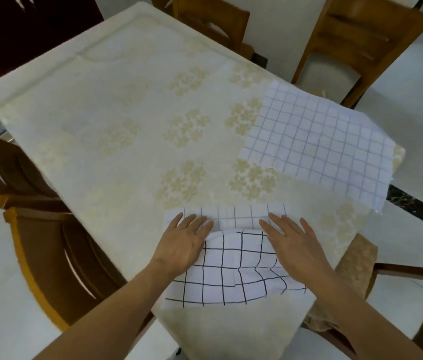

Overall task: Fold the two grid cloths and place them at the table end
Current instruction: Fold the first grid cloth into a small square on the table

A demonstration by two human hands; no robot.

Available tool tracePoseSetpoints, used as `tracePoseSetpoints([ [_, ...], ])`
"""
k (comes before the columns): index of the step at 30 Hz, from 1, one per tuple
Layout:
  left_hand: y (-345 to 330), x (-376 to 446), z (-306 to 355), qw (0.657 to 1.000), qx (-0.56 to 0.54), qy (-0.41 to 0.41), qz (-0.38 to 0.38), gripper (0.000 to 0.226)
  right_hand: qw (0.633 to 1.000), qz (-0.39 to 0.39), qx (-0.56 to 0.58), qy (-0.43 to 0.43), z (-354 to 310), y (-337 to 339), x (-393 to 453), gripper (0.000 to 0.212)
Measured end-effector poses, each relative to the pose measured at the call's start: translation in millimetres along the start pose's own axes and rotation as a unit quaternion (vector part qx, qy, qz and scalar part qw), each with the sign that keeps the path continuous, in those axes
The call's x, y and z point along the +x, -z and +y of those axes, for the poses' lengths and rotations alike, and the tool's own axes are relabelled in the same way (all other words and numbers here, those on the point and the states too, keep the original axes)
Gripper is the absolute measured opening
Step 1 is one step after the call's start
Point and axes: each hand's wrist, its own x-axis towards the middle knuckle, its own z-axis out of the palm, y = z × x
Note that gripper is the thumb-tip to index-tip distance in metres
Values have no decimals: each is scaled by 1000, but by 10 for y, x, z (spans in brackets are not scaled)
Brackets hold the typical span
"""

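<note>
Lying at the lower centre of the frame, at the near edge of the surface, the black-grid cloth is seen partly doubled: a rounded fold edge crosses it between the two hands, and beyond that edge a strip with fainter grid lines is exposed. Its long axis is judged to run roughly left to right across the frame, with the fold line parallel to it and the faint strip pointing toward the upper part of the frame. The near edge hangs slightly over the surface.

The left hand and the right hand are laid flat on the cloth's two ends, fingers spread and pressing; nothing is pinched in either grip.

The blue-grid cloth is spread unfolded at the right of the frame, well apart from the first, its lower right corner draped over the surface edge.

The task is judged to be at an early stage: one cloth is mid-fold, the other is untouched, and neither is yet set at the table end. Wooden chairs are ranged around.
</note>
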Motion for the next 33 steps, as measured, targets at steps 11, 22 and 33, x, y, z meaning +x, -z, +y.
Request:
tracePoseSetpoints([
  [11,-117,602,-606,999,1,34,39,49,999,-10,-29,-35,62,-11,940,47],
  [22,-229,36,96,979,-135,133,79,54,982,70,111,-138,-141,35,323,55],
  [33,-711,-45,194,976,-126,174,30,61,981,-23,130,-139,-241,-524,43,66],
])
